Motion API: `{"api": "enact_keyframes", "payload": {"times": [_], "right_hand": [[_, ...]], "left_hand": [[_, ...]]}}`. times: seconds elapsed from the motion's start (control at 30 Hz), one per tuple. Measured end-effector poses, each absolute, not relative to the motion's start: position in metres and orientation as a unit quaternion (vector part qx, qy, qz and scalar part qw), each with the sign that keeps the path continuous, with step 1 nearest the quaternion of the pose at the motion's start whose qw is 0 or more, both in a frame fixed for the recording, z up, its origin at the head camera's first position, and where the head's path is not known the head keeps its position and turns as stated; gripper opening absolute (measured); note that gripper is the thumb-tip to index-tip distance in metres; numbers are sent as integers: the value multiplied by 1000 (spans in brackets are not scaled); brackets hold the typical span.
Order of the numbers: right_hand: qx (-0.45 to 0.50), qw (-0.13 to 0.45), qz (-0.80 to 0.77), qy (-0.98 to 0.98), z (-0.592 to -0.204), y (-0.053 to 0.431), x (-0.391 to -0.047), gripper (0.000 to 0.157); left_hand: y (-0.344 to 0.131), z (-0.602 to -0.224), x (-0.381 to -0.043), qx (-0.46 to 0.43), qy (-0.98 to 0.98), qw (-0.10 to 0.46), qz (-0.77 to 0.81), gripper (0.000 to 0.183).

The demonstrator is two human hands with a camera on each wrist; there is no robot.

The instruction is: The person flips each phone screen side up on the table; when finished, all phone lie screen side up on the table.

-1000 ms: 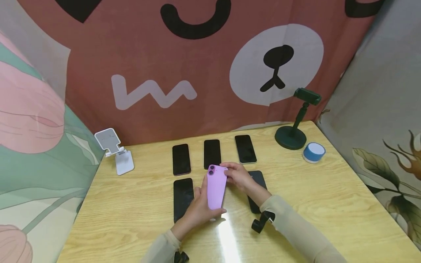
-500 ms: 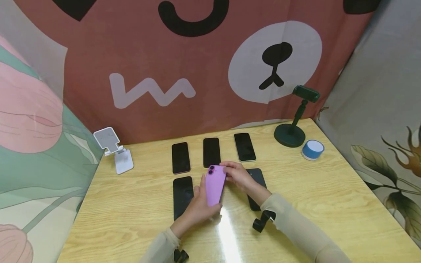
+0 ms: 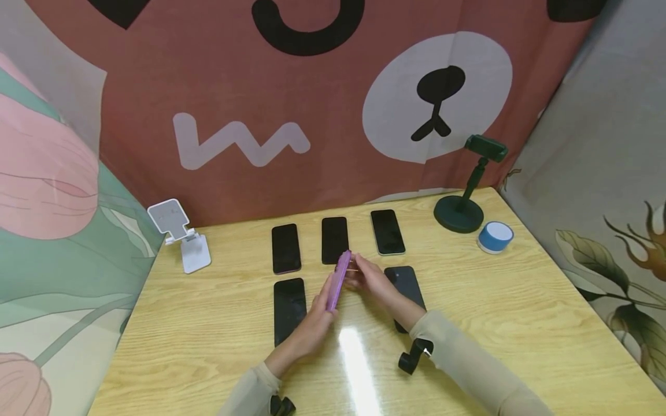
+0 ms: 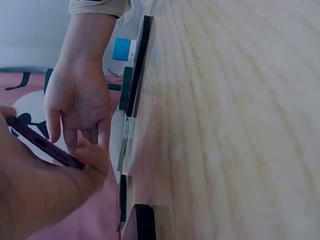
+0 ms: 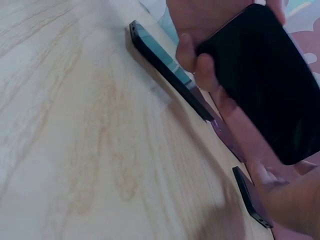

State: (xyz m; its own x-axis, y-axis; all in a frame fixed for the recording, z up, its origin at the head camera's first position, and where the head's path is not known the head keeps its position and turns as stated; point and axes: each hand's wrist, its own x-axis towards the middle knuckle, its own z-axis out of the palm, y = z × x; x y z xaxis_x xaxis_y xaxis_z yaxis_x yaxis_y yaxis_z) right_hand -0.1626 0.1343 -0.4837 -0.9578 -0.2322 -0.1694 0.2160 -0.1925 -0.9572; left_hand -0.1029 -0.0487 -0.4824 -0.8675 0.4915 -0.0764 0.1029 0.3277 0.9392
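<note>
My left hand (image 3: 314, 320) grips a purple smartphone (image 3: 338, 281) along its side and holds it above the table, turned up on edge. In the right wrist view the dark screen (image 5: 265, 80) faces my right hand (image 5: 285, 197), with left fingertips curled at its edge. My right hand (image 3: 372, 281) is beside the phone's upper end, fingers loosely extended. In the left wrist view it hangs behind the phone (image 4: 45, 142), its fingers partly overlapped by the left hand (image 4: 45, 197). A black-screened phone (image 3: 289, 312) lies left of the hands, and a dark phone (image 3: 408, 289) lies under the right forearm.
A row of phones lies behind the hands: left (image 3: 286, 248), middle (image 3: 335, 240) and right (image 3: 387, 232). A white folding phone stand (image 3: 196, 254) is at the back left. A dark green stand (image 3: 459, 214) and a blue-and-white round object (image 3: 495, 237) are at the back right.
The purple phone has turned from showing its back to standing edge-on, its screen swinging toward the right. My right fingers have come away from its top corner.
</note>
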Motion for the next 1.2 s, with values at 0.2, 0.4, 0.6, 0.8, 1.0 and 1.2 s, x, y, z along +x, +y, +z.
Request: {"api": "enact_keyframes", "payload": {"times": [0.2, 0.4, 0.6, 0.8, 1.0, 1.2], "right_hand": [[-16, 173, -794, 582, -486, 133, -160, 54], [-12, 176, -820, 544, -489, 133, -158, 56], [-9, 165, -818, 550, -493, 136, -157, 59], [-19, 157, -819, 552, -491, 139, -157, 59], [-13, 158, -812, 562, -488, 140, -158, 59], [-1, 152, -808, 569, -487, 141, -161, 59]], "left_hand": [[-52, -480, -103, 202, 698, 241, 643, 64], [-57, -484, -104, 193, 606, 280, 719, 57], [-63, -482, -108, 207, 535, 317, 755, 61], [-70, -480, -110, 208, 478, 330, 787, 59], [-74, -482, -111, 184, 483, 327, 792, 64], [-73, -486, -112, 139, 553, 300, 765, 76]]}}
